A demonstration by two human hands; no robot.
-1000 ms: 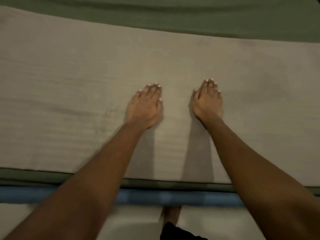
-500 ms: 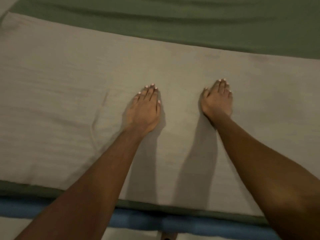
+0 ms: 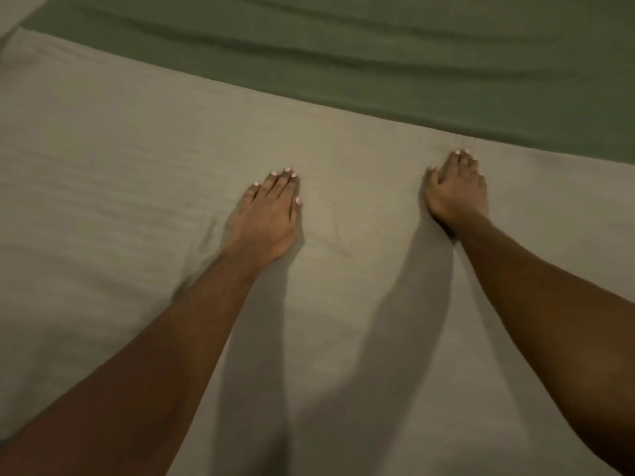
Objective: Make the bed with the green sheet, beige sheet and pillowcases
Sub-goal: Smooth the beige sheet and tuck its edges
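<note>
Two bare forearms reach forward from the bottom corners of the view over a bed. The left hand (image 3: 266, 218) lies flat, palm down, on the beige sheet (image 3: 120, 187), fingers straight and close together. The right hand (image 3: 458, 187) also presses palm down on the beige sheet, fingers extended toward its far edge. Beyond that edge, the green sheet (image 3: 412, 56) covers the bed with soft wrinkles. Neither hand grips anything.

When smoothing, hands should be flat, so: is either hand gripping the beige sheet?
No, the left hand and the right hand both lie flat, fingers straight, on the beige sheet.
</note>
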